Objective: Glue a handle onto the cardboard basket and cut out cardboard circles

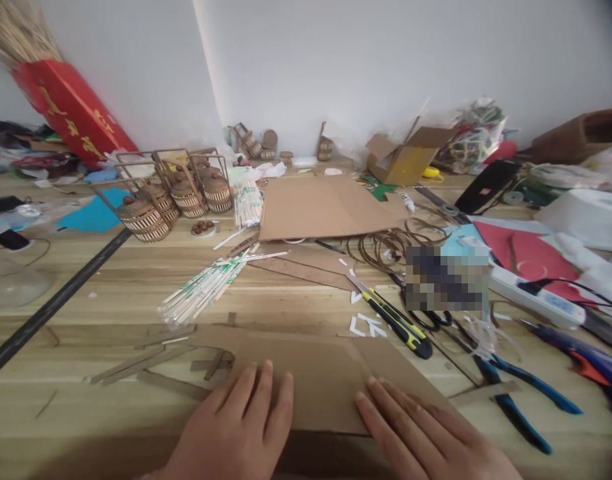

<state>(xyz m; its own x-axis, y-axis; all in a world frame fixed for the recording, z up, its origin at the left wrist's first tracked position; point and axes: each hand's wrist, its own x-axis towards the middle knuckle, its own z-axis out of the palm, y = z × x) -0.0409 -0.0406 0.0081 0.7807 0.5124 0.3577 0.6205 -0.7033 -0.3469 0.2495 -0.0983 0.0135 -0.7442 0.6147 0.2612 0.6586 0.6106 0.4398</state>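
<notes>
A brown cardboard sheet [316, 373] lies at the near edge of the table, in the middle of the head view. My left hand [241, 420] rests on its left part, fingers stretched out and a little spread. Flat on the right part lies my right hand [426, 427], its fingers extended. Narrow cardboard strips [141, 360] are scattered left of the sheet. Just beyond its right side is a yellow and black utility knife [396, 320], blade pointing away to the left. Small white paper scraps [366, 325] lie next to the knife.
Pliers with blue handles [516, 400] and a glue gun [571, 353] lie at right, near a white power strip [536, 297]. Wrapped chopsticks [211, 287] lie left of centre. Behind stand small lidded baskets [146, 217] and a larger cardboard piece [326, 207]. A black bar [61, 300] crosses the left.
</notes>
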